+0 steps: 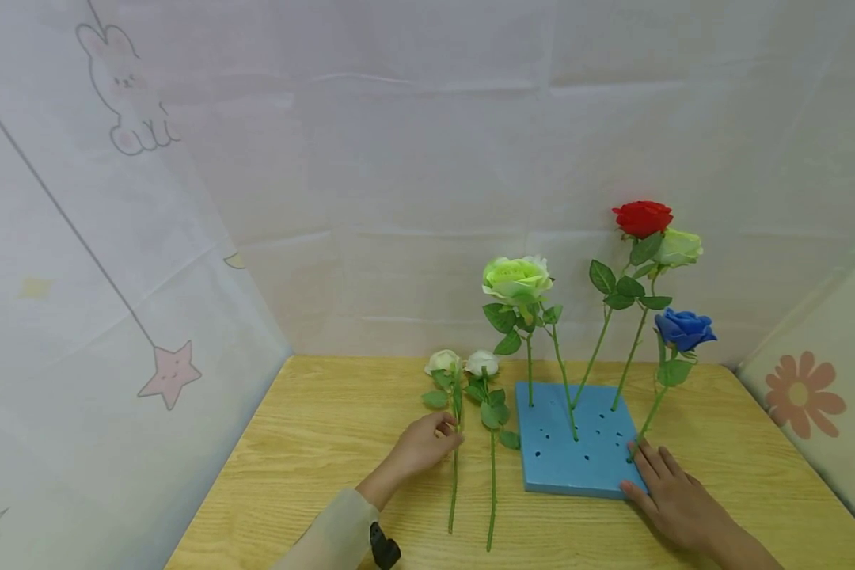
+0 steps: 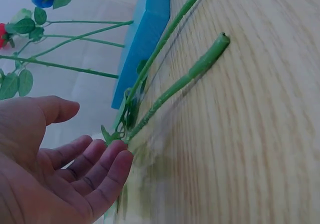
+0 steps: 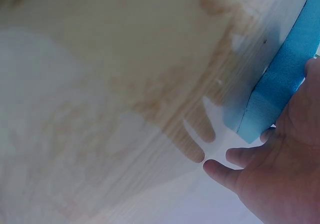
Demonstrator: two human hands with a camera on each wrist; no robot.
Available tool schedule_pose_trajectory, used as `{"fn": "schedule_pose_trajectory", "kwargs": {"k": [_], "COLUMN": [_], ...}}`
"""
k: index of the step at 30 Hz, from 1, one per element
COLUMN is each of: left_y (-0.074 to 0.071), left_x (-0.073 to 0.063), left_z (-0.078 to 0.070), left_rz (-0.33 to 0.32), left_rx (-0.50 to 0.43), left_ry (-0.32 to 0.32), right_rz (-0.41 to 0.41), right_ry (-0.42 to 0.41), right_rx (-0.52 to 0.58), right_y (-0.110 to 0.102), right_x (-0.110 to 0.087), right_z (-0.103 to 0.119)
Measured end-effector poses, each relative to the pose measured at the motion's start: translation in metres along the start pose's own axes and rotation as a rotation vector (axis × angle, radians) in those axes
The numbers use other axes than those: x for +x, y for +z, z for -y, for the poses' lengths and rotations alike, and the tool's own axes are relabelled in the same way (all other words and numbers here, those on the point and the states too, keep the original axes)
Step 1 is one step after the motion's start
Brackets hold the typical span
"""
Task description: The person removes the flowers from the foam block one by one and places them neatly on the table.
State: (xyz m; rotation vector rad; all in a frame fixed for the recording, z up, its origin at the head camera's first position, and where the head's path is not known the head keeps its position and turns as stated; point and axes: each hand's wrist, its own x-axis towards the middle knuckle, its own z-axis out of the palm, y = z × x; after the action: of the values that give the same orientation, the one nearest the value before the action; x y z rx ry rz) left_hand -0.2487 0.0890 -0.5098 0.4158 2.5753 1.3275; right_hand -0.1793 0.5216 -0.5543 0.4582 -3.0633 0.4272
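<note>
We find the cream rose point(image 1: 444, 364) lying flat on the desk point(image 1: 306, 443), its bloom at the far end and its cut stem end toward us, so its long axis runs almost straight away from our body. Our left hand point(image 1: 422, 445) is clearly the nearer one: it comes in from the left, across that axis, with its fingertips at the stem just below the leaves. We see its thumb standing well apart from softly bent fingers, with nothing pinched between them; whether a fingertip touches the stem we cannot tell. Just to the right, the white rose point(image 1: 481, 362) lies roughly parallel, between the cream one and the blue foam board point(image 1: 563, 479). Our right hand point(image 1: 673, 503) is well apart from both loose stems, fingers extended and thumb spread, resting against the board's near right corner and gripping no flower. Close by its fingertips the blue rose point(image 1: 685, 329) leans up out of the foam, while the red rose point(image 1: 643, 218) and the bright green rose point(image 1: 517, 280) stand farther back.
</note>
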Motion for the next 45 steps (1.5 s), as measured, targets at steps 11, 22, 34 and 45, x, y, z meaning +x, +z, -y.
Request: {"fn": "schedule_pose_trajectory", "kwargs": {"k": [11, 22, 34, 45], "left_y": [0.026, 0.058, 0.102, 0.141], "left_x": [0.013, 0.025, 0.040, 0.052], "left_z": [-0.033, -0.071, -0.106, -0.137], "left_rz": [0.082, 0.204, 0.284, 0.224], "left_rx": [-0.088, -0.207, -0.243, -0.195], "left_ry": [0.089, 0.145, 0.228, 0.219], "right_rz": [0.013, 0.017, 0.028, 0.005], "right_ry": [0.015, 0.023, 0.038, 0.023], "right_rx": [0.007, 0.003, 0.010, -0.029], "right_y": [0.000, 0.001, 0.000, -0.003], "right_x": [-0.001, 0.000, 0.000, -0.002], "right_z": [-0.002, -0.001, 0.000, 0.005]}}
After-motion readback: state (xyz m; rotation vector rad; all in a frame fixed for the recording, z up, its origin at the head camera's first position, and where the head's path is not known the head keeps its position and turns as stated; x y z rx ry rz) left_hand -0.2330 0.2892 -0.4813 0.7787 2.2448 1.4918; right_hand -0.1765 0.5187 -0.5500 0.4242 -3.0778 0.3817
